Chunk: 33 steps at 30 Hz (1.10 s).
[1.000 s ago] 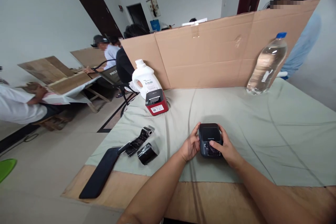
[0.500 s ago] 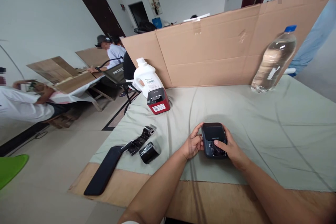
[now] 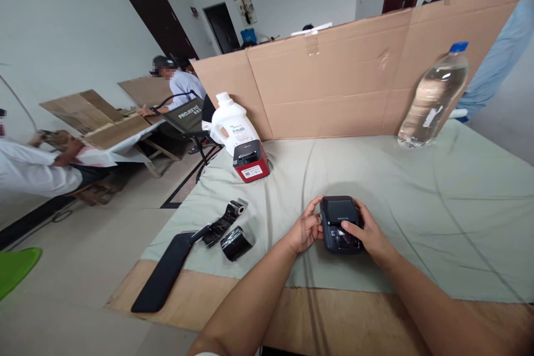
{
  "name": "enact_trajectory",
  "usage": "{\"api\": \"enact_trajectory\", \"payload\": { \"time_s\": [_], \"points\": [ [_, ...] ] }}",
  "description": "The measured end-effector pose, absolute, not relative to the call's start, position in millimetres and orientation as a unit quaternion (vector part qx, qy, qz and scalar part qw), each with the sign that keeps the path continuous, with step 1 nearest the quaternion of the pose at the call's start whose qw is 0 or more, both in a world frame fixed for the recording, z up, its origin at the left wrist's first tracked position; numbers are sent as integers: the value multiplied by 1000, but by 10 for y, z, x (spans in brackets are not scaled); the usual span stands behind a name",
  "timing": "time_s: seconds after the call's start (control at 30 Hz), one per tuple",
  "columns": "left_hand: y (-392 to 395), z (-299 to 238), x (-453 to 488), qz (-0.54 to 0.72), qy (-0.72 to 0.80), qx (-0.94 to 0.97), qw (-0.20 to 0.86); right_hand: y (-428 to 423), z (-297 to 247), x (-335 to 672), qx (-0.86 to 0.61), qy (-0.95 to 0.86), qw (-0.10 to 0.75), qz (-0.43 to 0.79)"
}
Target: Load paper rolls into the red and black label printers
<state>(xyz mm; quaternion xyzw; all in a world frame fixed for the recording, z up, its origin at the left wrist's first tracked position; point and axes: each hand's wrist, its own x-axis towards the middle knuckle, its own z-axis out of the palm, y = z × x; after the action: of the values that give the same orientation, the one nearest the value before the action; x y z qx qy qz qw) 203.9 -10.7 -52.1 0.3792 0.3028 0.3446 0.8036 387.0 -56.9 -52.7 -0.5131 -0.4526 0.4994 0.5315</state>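
Observation:
A small black box-shaped device (image 3: 339, 217) rests on the grey-green cloth (image 3: 417, 200) near the table's front. My left hand (image 3: 306, 229) grips its left side with curled fingers. My right hand (image 3: 367, 236) wraps its right side, the index finger laid over the shiny front part. To the left lie a black roll (image 3: 236, 243), a second glossy black strip on a spool (image 3: 223, 221) and a long flat black piece (image 3: 161, 273).
A red-and-black device (image 3: 249, 161) and a white jug (image 3: 232, 122) stand at the back left, a clear water bottle (image 3: 434, 97) at the back right, all before a cardboard wall (image 3: 346, 78). Other people sit at tables on the left; one stands behind the cardboard.
Both hands stay on the black device; the left fingers shifted slightly on its side. The view swung a little to the right.

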Motion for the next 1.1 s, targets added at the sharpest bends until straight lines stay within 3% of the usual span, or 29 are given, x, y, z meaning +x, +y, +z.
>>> {"api": "enact_trajectory", "payload": {
  "time_s": [0.27,0.53,0.67,0.9,1.1],
  "points": [
    [-158,-625,2059,323,336,456,758,-471,-521,4038,-616,-497,516,328],
    [-274,-502,2135,398,399,728,391,-404,-638,4038,-654,-541,443,287],
    [-254,-537,2117,374,453,758,284,-397,-634,4039,-669,-561,407,267],
    [-303,-452,2093,417,416,778,217,-406,-626,4022,-670,-543,434,261],
    [-396,-322,2117,296,311,872,234,-405,-607,4015,-670,-556,417,261]
  ]
}}
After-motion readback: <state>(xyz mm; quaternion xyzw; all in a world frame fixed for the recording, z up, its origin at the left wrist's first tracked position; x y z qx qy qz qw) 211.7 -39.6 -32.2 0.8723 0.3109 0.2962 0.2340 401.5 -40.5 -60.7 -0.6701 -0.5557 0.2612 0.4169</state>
